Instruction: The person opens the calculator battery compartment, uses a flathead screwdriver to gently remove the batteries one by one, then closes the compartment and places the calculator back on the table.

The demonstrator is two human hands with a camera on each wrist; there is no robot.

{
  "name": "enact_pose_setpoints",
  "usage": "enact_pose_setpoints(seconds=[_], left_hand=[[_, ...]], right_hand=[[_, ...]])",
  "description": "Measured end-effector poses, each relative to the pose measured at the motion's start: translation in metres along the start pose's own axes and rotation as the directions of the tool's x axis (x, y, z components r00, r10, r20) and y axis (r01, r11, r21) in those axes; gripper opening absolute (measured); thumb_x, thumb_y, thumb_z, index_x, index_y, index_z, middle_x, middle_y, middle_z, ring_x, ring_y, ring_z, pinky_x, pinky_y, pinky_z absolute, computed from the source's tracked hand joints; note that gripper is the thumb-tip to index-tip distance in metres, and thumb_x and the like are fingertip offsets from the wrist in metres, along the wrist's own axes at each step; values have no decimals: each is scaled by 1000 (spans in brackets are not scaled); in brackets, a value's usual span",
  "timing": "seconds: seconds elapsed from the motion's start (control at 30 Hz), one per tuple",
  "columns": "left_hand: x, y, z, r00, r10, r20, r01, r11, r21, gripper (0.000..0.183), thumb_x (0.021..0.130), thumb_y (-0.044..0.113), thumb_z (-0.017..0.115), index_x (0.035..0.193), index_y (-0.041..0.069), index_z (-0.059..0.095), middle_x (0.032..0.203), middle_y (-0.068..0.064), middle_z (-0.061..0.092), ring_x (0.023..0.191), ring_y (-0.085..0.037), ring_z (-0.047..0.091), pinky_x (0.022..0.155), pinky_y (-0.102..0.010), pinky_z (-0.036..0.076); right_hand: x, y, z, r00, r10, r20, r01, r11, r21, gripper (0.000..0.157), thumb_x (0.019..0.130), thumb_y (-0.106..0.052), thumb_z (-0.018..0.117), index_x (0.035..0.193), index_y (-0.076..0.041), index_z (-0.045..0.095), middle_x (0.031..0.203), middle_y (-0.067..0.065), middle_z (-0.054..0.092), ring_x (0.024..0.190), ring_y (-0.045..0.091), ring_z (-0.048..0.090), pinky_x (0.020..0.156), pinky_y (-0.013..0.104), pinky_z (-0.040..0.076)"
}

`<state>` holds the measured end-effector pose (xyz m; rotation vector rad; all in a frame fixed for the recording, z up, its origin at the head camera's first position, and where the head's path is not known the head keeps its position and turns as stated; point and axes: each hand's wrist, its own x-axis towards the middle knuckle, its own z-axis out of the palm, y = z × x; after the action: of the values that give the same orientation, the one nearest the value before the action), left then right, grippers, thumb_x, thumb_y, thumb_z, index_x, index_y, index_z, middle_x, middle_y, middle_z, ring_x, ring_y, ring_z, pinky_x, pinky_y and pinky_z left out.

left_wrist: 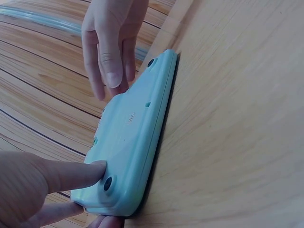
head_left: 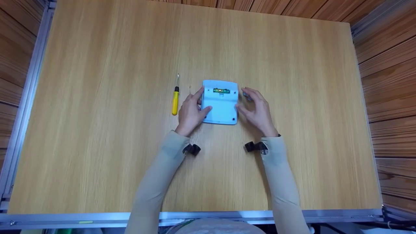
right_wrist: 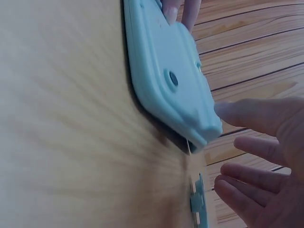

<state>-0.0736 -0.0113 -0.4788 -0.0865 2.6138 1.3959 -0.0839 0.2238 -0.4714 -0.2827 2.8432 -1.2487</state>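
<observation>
A light blue calculator (head_left: 220, 112) lies back side up on the table. Its battery compartment is uncovered, with a green battery (head_left: 221, 91) inside. My left hand (head_left: 189, 113) grips the calculator's left side, thumb on the back panel and fingers along the edge. On the other side is my right hand (head_left: 258, 112), fingers loosely bent and holding nothing. Its thumb tip is at the calculator's right edge; whether it touches, I cannot tell. A small light blue battery cover (right_wrist: 199, 202) rests on the table beside the right fingers, partly hidden by them in the head view.
A yellow-handled screwdriver (head_left: 175, 100) lies left of the left hand, its shaft pointing away from me. Some tiny object (head_left: 190, 87), too small to identify, is between it and the calculator. A metal rail (head_left: 214, 215) runs along the front edge of the wooden table (head_left: 107, 146).
</observation>
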Motion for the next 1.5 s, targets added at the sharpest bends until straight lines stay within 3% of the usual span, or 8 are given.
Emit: enact_pose_setpoints(seconds=[0.43, 0.87, 1.2, 1.5], left_hand=[[0, 0, -1, 1000, -3, 8, 3, 1000, 12, 70, 86, 25, 72, 147, 18, 39, 97, -5, 54, 80, -18, 50, 62, -25, 35], [0, 1, 0, 1000, -17, 8, 17, 1000, 19, 70, 85, 24, 73, 147, 19, 40, 97, -6, 54, 79, -19, 51, 60, -24, 35], [-1, 3, 0, 1000, -6, 6, 6, 999, 33, 70, 86, 25, 72, 147, 18, 38, 97, -7, 54, 78, -19, 50, 62, -25, 34], [-4, 5, -6, 999, 24, 27, -25, 999, 38, 60, 90, 23, 67, 143, 8, 44, 102, -9, 56, 81, -20, 53, 65, -25, 41]], right_hand=[[-1, -10, 12, 977, 85, 193, -89, 996, 14, 82, 84, -33, 74, 152, -21, 29, 156, 5, 29, 144, 22, 28, 114, 37, 30], [-5, -15, 20, 974, 95, 204, -104, 994, 31, 87, 83, -20, 76, 153, -13, 23, 160, 8, 16, 143, 24, 28, 108, 32, 38], [-7, -17, 24, 973, 132, 190, -138, 990, 20, 88, 83, -20, 74, 153, -14, 21, 161, 7, 13, 146, 23, 19, 110, 33, 34], [-6, -15, 25, 974, 118, 191, -125, 992, 23, 87, 84, -21, 73, 153, -15, 20, 161, 7, 12, 146, 23, 19, 110, 32, 34]])
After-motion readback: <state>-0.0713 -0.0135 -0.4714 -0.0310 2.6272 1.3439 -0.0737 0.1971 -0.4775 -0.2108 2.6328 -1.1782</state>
